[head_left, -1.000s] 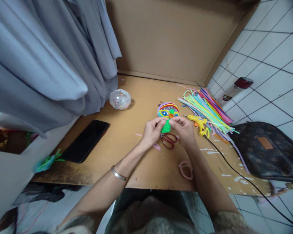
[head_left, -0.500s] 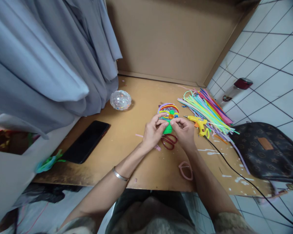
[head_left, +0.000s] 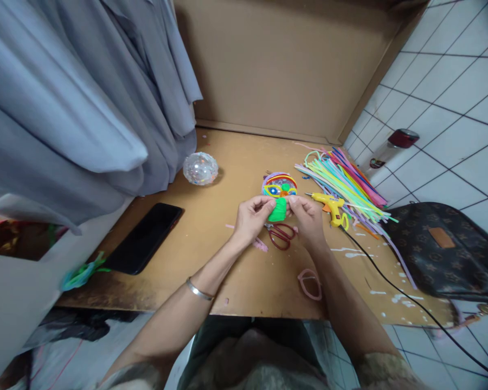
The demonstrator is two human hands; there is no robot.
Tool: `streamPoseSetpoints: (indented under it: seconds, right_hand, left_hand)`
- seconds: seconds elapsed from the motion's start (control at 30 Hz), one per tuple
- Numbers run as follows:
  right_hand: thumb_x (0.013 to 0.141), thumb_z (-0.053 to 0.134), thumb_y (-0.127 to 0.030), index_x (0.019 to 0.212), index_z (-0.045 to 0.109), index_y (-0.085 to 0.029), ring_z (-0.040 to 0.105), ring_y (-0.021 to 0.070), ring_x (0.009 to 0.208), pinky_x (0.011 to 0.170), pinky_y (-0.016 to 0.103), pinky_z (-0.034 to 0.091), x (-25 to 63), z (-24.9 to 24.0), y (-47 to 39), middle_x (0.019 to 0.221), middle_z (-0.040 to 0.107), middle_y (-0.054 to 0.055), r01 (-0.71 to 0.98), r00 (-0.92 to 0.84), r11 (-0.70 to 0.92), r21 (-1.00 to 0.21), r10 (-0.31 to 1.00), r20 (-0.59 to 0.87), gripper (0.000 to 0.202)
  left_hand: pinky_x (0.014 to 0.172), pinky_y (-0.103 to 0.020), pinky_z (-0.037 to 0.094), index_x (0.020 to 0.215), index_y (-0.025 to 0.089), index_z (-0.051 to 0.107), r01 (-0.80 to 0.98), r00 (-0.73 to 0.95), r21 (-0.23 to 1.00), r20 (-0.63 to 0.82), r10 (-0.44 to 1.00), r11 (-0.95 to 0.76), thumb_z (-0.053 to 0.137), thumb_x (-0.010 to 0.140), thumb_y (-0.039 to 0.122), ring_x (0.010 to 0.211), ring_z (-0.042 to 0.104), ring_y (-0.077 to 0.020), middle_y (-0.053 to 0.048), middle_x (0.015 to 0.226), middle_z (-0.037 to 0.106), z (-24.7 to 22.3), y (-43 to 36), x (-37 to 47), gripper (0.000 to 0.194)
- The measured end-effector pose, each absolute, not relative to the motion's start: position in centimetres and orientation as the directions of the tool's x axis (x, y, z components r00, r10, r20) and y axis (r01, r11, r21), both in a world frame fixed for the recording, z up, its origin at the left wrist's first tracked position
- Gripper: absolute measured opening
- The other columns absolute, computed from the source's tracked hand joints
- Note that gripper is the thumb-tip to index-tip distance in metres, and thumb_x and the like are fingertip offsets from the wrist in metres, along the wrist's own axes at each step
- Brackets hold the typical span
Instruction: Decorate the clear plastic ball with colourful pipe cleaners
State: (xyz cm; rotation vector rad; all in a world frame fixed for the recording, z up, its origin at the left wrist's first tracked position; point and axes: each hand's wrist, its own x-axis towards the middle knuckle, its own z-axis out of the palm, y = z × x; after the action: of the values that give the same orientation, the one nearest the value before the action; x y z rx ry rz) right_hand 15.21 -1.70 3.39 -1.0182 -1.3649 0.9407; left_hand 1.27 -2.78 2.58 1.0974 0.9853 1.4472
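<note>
A bright green piece [head_left: 278,210], which looks like bent pipe cleaner, is pinched between my two hands. My left hand [head_left: 254,218] grips its left edge with closed fingers. On the opposite edge, my right hand [head_left: 308,218] pinches it between thumb and fingers. Just beyond the hands sits a round clear ball decorated as a face [head_left: 279,184], with purple, red and yellow bands, a blue eye and an orange nose; its lower part is hidden. Red-handled scissors [head_left: 282,237] lie right below the green piece.
A yellow glue gun [head_left: 329,207] with a black cord lies right of my hands, beside a bundle of colourful pipe cleaners [head_left: 341,179]. A clear ball [head_left: 200,168], a black phone [head_left: 145,238], a pink loop [head_left: 309,284] and a brown bag [head_left: 447,254] rest around the table.
The green piece has turned in my fingers and shows a broader face. My left hand has shifted slightly down and left, uncovering the blue eye on the decorated ball.
</note>
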Motion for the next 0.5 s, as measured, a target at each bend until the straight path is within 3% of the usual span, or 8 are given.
streamPoseSetpoints:
  seconds: [0.1,0.27,0.5]
  right_hand:
    - [0.082,0.06,-0.048,0.071,0.068,-0.018,0.052,0.0123,0.059,0.059,0.026,0.045,15.35,3.39,-1.72,0.061,0.06,0.0,0.07,0.001,0.312,-0.948,0.95,0.312,0.033]
    - [0.075,0.067,-0.041,0.07,0.066,-0.019,0.058,0.0144,0.062,0.06,0.028,0.048,15.08,3.54,-1.81,0.065,0.065,0.0,0.134,0.023,0.336,-0.932,0.939,0.342,0.023]
    - [0.069,0.067,-0.038,0.065,0.061,-0.02,0.052,0.0108,0.052,0.05,0.024,0.044,14.5,3.3,-1.94,0.057,0.058,-0.003,0.069,0.055,0.287,-0.955,0.955,0.291,0.02]
  left_hand:
    - [0.062,-0.027,0.054,0.079,0.014,0.072,-0.233,-0.085,0.961,0.13,0.988,-0.147,0.076,0.071,0.046,0.066,0.062,-0.0146,-0.003,0.072,0.07,2.53,-2.55,1.18,0.033]
    - [0.06,-0.026,0.052,0.077,0.014,0.072,-0.198,-0.068,0.968,0.145,0.987,-0.156,0.076,0.071,0.043,0.063,0.06,-0.0128,-0.002,0.07,0.068,2.51,-2.5,1.18,0.03]
    - [0.054,-0.025,0.051,0.081,0.015,0.072,-0.192,-0.004,0.973,0.128,0.992,-0.126,0.071,0.076,0.041,0.059,0.058,-0.0126,-0.001,0.067,0.065,2.83,-3.28,1.22,0.027]
